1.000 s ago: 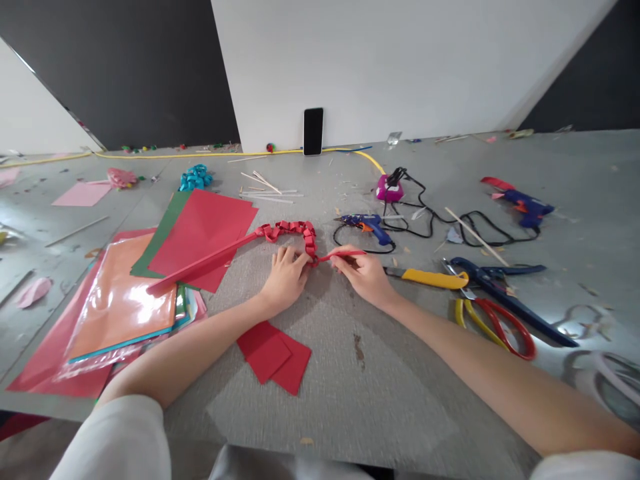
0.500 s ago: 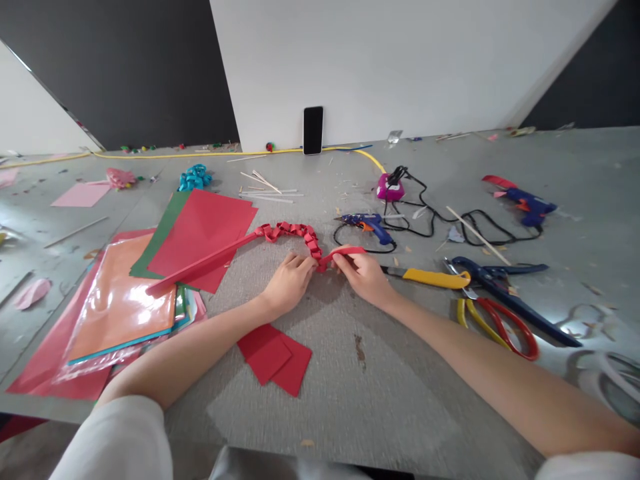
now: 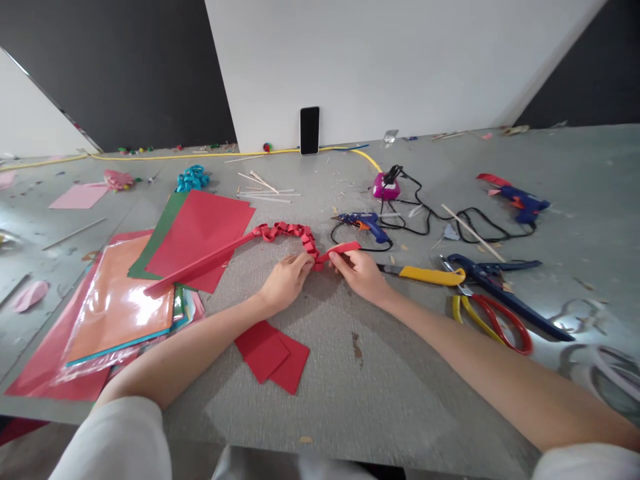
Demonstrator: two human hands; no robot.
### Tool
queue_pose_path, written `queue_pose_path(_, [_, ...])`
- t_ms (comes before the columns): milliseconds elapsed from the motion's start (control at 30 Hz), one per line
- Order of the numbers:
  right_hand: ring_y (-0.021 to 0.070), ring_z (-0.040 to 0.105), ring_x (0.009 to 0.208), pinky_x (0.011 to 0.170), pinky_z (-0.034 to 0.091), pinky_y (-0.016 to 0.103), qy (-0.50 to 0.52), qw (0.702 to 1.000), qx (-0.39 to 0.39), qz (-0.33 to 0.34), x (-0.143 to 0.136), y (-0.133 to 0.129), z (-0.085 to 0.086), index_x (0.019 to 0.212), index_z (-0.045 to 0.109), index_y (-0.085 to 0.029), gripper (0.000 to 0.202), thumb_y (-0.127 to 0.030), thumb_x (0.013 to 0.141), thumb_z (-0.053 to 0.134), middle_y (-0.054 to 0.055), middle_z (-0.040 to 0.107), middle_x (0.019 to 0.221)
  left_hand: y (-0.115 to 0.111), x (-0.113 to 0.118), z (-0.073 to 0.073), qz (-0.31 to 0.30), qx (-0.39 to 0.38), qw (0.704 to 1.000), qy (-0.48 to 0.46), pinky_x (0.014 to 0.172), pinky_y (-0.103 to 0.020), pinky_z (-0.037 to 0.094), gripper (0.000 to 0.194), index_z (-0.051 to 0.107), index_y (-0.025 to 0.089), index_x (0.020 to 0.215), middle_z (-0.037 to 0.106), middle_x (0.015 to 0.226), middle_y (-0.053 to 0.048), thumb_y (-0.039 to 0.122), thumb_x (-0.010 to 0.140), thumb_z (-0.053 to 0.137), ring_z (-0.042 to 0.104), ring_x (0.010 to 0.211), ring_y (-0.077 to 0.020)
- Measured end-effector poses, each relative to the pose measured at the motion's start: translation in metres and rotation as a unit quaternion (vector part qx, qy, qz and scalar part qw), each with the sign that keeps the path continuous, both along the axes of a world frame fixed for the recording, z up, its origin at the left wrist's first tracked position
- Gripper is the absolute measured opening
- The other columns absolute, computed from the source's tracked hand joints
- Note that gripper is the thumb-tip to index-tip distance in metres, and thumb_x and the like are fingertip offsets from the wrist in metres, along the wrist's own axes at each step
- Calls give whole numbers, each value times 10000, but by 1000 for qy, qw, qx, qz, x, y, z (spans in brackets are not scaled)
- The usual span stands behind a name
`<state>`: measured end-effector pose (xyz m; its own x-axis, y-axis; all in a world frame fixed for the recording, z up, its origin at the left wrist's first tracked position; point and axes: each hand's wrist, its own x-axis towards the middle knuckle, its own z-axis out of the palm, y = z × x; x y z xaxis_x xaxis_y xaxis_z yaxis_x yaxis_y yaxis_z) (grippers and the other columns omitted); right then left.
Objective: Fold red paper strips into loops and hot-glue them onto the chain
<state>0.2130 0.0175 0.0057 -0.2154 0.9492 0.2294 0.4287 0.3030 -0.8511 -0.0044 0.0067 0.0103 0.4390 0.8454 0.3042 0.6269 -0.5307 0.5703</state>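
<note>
A red paper strip (image 3: pixel 200 263) runs from the left and turns into a curved, folded paper chain (image 3: pixel 287 230) near the middle of the table. My left hand (image 3: pixel 287 280) pinches the lower right end of this chain, its fingertips hiding part of the folds. Close beside it, my right hand (image 3: pixel 363 273) has thumb and finger closed on the short free end of red paper strip (image 3: pixel 347 247). Two red paper squares (image 3: pixel 273 357), partly overlapping, lie below my left wrist.
Red and green sheets (image 3: pixel 200 230) and a plastic-wrapped paper pack (image 3: pixel 120 300) lie left. A blue glue gun (image 3: pixel 367 222), yellow-handled cutter (image 3: pixel 433 275), scissors (image 3: pixel 505 327) and blue pliers-like tool (image 3: pixel 515 297) lie right. A second glue gun (image 3: pixel 523 203), black cords and a phone (image 3: pixel 309 131) are farther back.
The whole view has shifted slightly. Both hands keep almost the same grip on the red paper, with only small finger movement.
</note>
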Motion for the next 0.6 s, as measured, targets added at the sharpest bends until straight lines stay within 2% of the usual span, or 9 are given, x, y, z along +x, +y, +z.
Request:
queue_pose_path(200, [205,636,647,592,464,325,-6,1000,4,5,0,1,1,786,656,-201,543,-687,968,497,66,683,719,3,0,-2,2,-18,997,-71,764,-263,492,94,618,205,1059,700,940,-54,215,1009,539,668,827,-167])
queue_pose_path(333, [195,634,634,597,488,323,45,999,5,1,1,0,1,842,661,-202,489,-661,962,539,59,689,740,4,1,-6,-2,-5,993,-115,761,-255,504,202,619,193,1132,723,977,-58,202,932,646,656,809,-151])
queue_pose_path(400, [186,627,621,592,491,321,78,997,15,-23,1,-2,0,861,653,-203,465,-649,956,561,53,686,737,5,1,-7,-3,2,992,-125,740,-249,507,241,625,186,1148,722,956,-57,201,913,676,643,771,-140])
queue_pose_path(500, [175,591,583,558,471,315,138,986,51,-80,2,-5,-1,881,624,-218,452,-660,947,563,30,647,679,6,1,-8,2,5,990,-142,700,-240,500,173,647,179,1091,702,880,-42,250,938,683,619,722,-129])
queue_pose_path(600, [157,516,534,519,415,302,145,983,75,-81,4,-8,0,827,581,-230,448,-652,964,523,-2,561,599,6,0,-8,10,20,988,-155,668,-245,482,172,658,174,986,673,819,-31,333,941,706,588,692,-129])
